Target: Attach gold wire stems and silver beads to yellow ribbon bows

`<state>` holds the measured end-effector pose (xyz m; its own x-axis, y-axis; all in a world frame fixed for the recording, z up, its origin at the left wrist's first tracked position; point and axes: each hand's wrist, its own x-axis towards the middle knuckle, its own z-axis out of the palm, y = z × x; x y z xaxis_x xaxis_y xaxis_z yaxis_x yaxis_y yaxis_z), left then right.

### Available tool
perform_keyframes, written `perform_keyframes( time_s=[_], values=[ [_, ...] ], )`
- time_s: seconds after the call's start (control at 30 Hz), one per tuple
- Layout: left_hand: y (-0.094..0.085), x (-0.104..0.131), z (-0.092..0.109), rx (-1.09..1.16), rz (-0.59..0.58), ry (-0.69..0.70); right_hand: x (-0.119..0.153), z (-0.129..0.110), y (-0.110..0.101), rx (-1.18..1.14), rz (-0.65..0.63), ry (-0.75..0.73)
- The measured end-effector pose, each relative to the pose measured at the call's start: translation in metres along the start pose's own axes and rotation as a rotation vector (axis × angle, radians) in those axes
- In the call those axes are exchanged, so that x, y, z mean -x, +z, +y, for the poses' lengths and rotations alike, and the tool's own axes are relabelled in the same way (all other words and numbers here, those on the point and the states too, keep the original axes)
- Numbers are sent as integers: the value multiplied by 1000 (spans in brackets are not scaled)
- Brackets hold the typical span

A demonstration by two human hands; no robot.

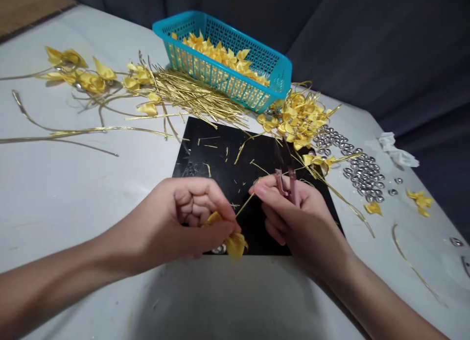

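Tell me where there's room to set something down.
The widest bare stretch of white table lies left, between the loose gold cords and the left forearm. Another, bordered by the black mat, lies between left and right forearm. It's crowded around the turquoise basket: gold cord bundle in front, yellow ribbon flowers to its right, then silver beads.

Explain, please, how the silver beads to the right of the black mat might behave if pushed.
The silver beads would probably scatter, since they are small and lie loose. Their shiny surfaces suggest they may slide easily on the table. They look oval, so any rolling would likely be uneven.
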<state>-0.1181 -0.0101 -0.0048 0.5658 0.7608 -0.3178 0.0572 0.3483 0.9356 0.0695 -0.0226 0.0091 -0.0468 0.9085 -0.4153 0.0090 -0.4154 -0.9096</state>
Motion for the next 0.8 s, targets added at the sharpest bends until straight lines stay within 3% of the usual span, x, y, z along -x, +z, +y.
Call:
perform_keyframes(
  time_s=[0.1,0.3,0.5,0.67,0.8],
  values=[
    [0,0,0,-18,-24,37,0,-3,-1,13,6,-20],
    [2,2,2,-366,-11,351,0,-6,-2,69,14,-31],
    [1,0,1,-353,14,331,-1,-5,-4,94,37,-53],
    [-1,0,3,-368,-40,333,0,-5,-2,118,43,-61],
    [-5,1,2,-310,-75,238,-1,-7,-5,78,45,-80]
  ],
)
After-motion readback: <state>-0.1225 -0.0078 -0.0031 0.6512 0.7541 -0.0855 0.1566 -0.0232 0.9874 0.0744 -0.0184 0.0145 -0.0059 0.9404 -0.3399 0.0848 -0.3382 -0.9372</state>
